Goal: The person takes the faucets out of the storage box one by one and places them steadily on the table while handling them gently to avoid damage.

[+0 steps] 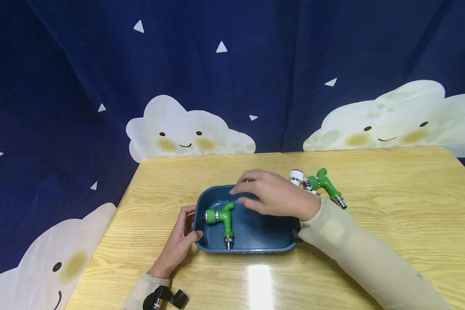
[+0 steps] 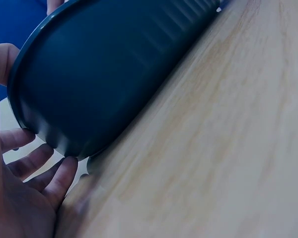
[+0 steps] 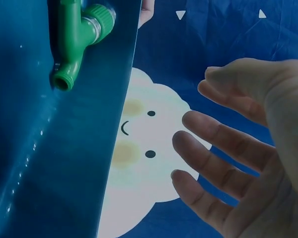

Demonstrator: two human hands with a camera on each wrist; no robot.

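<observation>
A dark blue plastic basin (image 1: 263,234) sits on the wooden table. Inside its left part lies a green plastic tap (image 1: 226,217) with a metal spout end pointing toward the near wall. My left hand (image 1: 178,245) grips the left end of the basin, thumb over the rim; in the left wrist view its fingers (image 2: 32,161) press against the outer wall. Above the basin's far side hovers my right hand (image 1: 273,193), holding nothing. The right wrist view shows its fingers (image 3: 213,131) spread and gently bent, apart from the tap.
Right of the basin, a second green tap (image 1: 325,183) lies on the table (image 1: 403,206). Close beside it is a white-capped fitting (image 1: 296,176), partly hidden by the right hand and arm. A dark blue curtain (image 1: 232,77) with clouds hangs behind the table.
</observation>
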